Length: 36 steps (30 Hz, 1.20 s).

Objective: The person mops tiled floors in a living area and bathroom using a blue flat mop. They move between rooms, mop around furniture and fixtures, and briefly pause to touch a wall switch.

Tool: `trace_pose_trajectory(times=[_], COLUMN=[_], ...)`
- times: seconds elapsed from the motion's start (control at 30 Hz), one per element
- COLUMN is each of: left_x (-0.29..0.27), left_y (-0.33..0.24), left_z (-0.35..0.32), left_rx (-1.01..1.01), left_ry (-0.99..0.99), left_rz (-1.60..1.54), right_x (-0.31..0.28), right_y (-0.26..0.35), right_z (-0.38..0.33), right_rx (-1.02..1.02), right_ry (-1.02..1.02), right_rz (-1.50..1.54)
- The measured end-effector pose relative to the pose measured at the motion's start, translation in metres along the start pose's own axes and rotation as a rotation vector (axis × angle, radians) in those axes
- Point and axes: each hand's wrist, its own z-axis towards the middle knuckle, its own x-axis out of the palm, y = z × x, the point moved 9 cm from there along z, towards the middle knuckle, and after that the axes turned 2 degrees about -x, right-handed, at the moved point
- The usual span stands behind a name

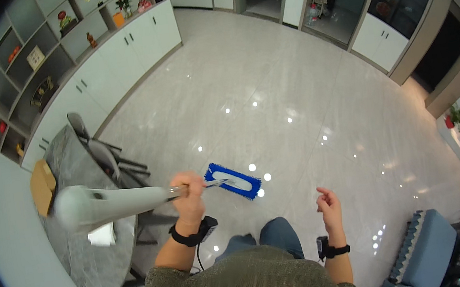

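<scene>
A flat mop's long handle point(133, 201), white and thick at its upper end, slants across the left of the view. My left hand point(188, 194) is wrapped around its metal shaft, below the white part. At the lower end, the mop head point(239, 182) rests on the shiny floor, a pale plate on a blue fringed pad. My right hand point(329, 206) hangs free over the floor to the right, holding nothing, with its index finger partly extended and the others curled loosely. Each wrist wears a black strap with a small device.
A grey marble table point(98, 265) with a white paper point(102, 236) and chairs point(105, 157) stands on the left. White cabinets point(109, 63) with shelves line the far left wall. A blue sofa point(426, 245) is at lower right. Glossy tiled floor point(267, 74) extends ahead.
</scene>
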Motion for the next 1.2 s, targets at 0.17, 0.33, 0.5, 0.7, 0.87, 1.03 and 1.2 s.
trace_pose_trajectory(times=[0.17, 0.33, 0.5, 0.7, 0.87, 1.03, 1.2], left_x=[0.087, 0.141, 0.172, 0.193, 0.204, 0.206, 0.205], left_y=[0.071, 0.138, 0.203, 0.294, 0.369, 0.422, 0.484], left_z=[0.094, 0.198, 0.294, 0.395, 0.517, 0.674, 0.813], left_rx=[0.02, 0.065, 0.02, -0.024, 0.019, -0.1, -0.166], left_ry=[0.195, 0.145, 0.166, 0.294, 0.645, 0.718, 0.754], left_rz=[-0.015, -0.109, -0.183, -0.108, -0.3, -0.456, -0.728], right_x=[0.031, 0.079, 0.198, 0.299, 0.36, 0.368, 0.357], right_y=[-0.006, 0.035, 0.07, -0.015, -0.061, -0.055, -0.059], right_z=[0.124, 0.296, 0.422, 0.559, 0.727, 0.869, 1.002], right_rx=[-0.013, -0.024, 0.008, 0.815, 0.93, 0.971, 0.912], right_ry=[0.175, 0.32, 0.752, 0.625, 0.364, 0.239, 0.022], right_rz=[-0.084, -0.044, -0.177, 0.106, 0.5, 0.499, 0.482])
